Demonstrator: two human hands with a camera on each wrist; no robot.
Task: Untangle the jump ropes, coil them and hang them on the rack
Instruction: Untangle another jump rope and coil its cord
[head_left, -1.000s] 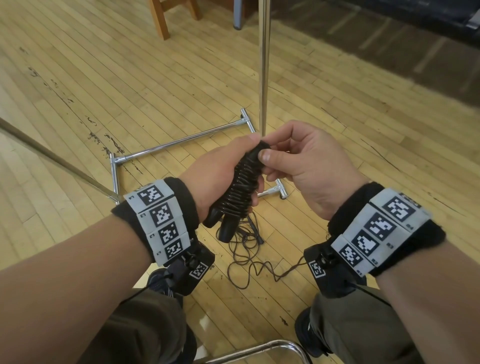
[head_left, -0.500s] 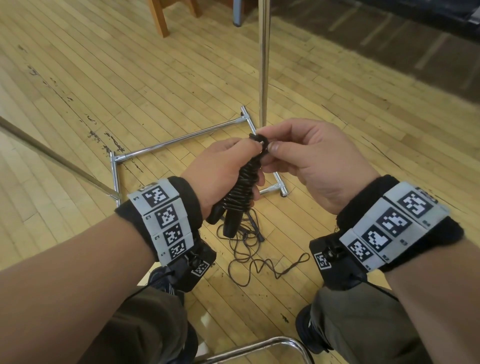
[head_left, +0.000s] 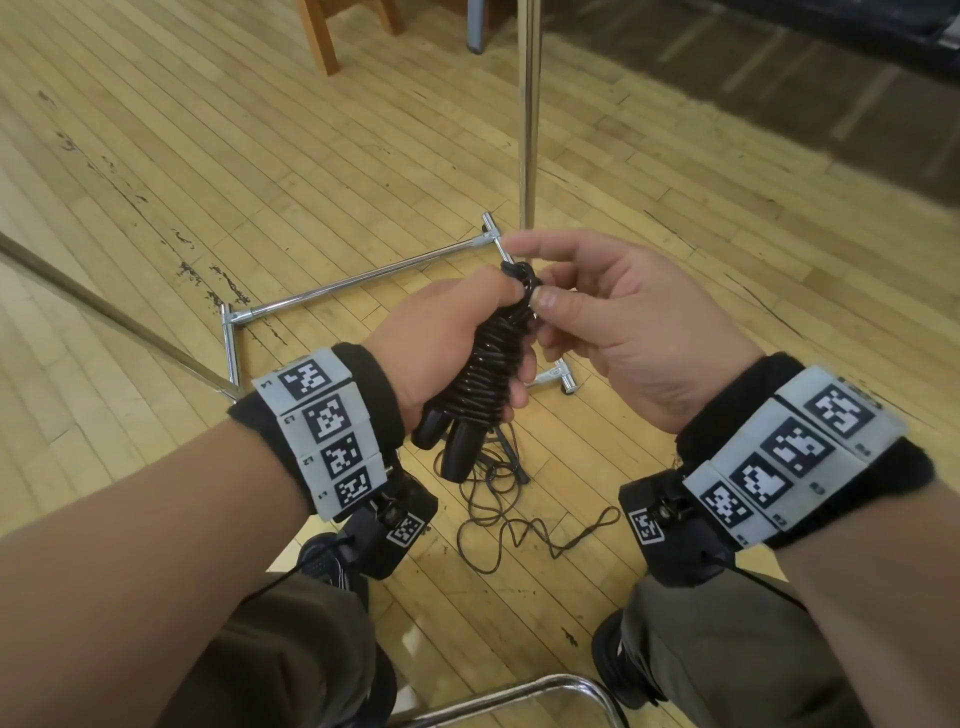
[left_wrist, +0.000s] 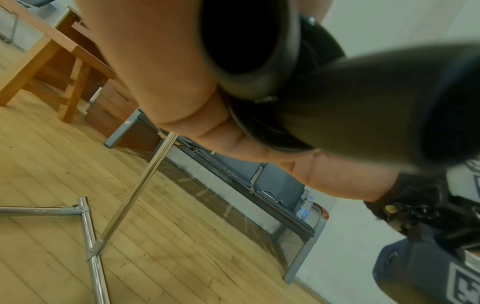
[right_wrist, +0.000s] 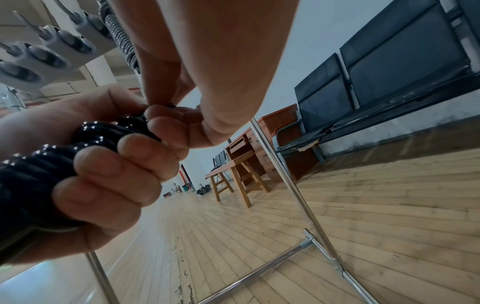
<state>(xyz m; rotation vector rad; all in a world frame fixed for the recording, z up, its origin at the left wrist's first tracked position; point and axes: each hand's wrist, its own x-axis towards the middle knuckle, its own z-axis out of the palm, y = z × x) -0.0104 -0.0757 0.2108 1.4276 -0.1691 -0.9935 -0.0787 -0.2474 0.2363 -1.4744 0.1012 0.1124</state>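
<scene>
My left hand (head_left: 457, 338) grips a black jump rope bundle (head_left: 488, 374), its cord wound in tight turns round two black handles (head_left: 462, 452) that stick out below my fist. My right hand (head_left: 597, 312) pinches the cord's end at the top of the bundle (right_wrist: 103, 131), thumb and fingers meeting there. A second thin black rope (head_left: 519, 514) lies in loose tangled loops on the floor below my hands. The chrome rack (head_left: 530, 130) stands just beyond, its upright pole rising behind my fingers. The left wrist view is filled by blurred handle ends (left_wrist: 254, 47).
The rack's base bars (head_left: 363, 280) lie on the wooden floor ahead. A slanted metal pole (head_left: 104, 306) runs in from the left. A wooden stool (head_left: 332, 36) and dark benches (right_wrist: 389, 82) stand farther off. A chrome tube (head_left: 519, 696) curves near my feet.
My right hand shifted from the side of the bundle up to its top end and now pinches the cord there. The left hand keeps its grip, raised slightly.
</scene>
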